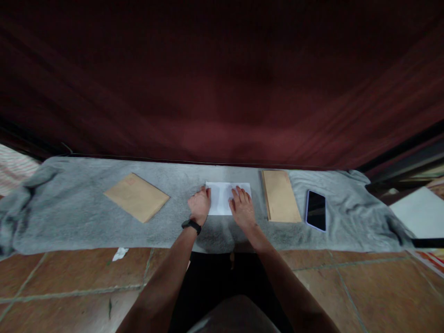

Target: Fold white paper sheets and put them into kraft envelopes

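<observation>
A white sheet of paper (219,200), seemingly folded, lies flat on the grey cloth in front of me. At its left edge is my left hand (200,203), fingers curled in and thumb side against the paper; a dark watch sits on that wrist. My right hand (243,207) rests palm down on the right part of the sheet, its fingers stretched out and slightly apart. Right of it is a stack of brown envelopes (282,196). Another small pile of brown envelopes (137,196) lies at an angle on the left.
A phone (316,211) with a light purple edge lies right of the envelope stack. The grey cloth (86,231) covers a long narrow surface against a dark red panel (222,101). Below are brown floor tiles (381,282) and a crumpled white scrap (120,253).
</observation>
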`<act>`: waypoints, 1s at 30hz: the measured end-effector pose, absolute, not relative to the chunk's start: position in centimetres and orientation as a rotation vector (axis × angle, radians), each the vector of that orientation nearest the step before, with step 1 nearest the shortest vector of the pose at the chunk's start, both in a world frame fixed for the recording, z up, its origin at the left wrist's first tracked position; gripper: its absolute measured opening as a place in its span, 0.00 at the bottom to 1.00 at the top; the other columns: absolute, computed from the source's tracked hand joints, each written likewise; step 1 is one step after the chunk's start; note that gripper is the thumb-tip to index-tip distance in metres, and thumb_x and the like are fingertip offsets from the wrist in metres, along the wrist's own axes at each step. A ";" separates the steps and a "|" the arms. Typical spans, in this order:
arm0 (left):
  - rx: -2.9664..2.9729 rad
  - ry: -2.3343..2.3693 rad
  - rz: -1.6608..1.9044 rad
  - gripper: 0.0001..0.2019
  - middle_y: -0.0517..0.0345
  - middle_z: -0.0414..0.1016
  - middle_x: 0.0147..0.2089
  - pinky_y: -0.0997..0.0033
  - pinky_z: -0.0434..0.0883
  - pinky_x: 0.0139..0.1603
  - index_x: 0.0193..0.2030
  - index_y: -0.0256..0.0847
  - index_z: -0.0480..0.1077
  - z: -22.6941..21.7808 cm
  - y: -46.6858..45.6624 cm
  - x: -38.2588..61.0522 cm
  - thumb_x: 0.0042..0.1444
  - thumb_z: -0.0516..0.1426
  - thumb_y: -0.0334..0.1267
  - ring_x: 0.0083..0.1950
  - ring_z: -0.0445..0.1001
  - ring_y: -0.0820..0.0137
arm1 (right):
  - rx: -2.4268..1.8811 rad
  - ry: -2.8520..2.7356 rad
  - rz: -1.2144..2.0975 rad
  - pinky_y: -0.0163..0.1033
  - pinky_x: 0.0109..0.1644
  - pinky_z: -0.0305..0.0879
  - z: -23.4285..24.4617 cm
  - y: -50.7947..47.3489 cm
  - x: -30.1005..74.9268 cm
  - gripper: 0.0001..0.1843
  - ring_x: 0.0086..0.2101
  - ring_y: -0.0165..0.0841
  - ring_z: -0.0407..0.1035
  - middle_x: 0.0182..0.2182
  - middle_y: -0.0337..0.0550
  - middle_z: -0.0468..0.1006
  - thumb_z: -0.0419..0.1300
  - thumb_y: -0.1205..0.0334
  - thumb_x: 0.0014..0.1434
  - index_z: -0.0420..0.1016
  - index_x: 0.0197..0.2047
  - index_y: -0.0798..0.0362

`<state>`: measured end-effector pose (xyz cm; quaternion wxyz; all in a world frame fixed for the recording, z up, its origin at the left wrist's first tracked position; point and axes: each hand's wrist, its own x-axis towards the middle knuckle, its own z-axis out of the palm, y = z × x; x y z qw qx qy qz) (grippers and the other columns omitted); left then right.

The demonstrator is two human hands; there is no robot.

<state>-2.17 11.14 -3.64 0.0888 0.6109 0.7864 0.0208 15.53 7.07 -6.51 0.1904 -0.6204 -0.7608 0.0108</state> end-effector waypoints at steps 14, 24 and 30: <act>1.845 2.368 0.169 0.23 0.37 0.80 0.46 0.57 0.72 0.51 0.57 0.36 0.70 -3.1 10.5 -2.0 0.71 0.42 0.47 0.50 0.80 0.54 | -1.829 -2.182 0.084 0.58 0.72 0.43 -8.4 6.1 14.4 0.28 0.70 0.46 0.51 0.72 0.52 0.57 0.48 0.54 0.73 0.57 0.73 0.52; 2.472 1.658 0.488 0.27 0.49 0.56 0.76 0.53 0.52 0.76 0.74 0.38 0.53 -7.0 5.3 2.9 0.72 0.39 0.45 0.77 0.51 0.62 | -1.817 -2.323 0.093 0.57 0.73 0.42 -7.9 5.7 14.8 0.31 0.71 0.47 0.46 0.74 0.53 0.50 0.49 0.63 0.70 0.54 0.74 0.55; 2.492 1.613 0.383 0.32 0.48 0.51 0.77 0.54 0.50 0.77 0.77 0.36 0.43 -7.4 4.8 1.7 0.72 0.39 0.51 0.78 0.45 0.64 | -1.805 -2.356 0.088 0.59 0.73 0.40 -7.7 5.6 14.9 0.32 0.72 0.49 0.44 0.74 0.54 0.48 0.48 0.62 0.70 0.52 0.75 0.55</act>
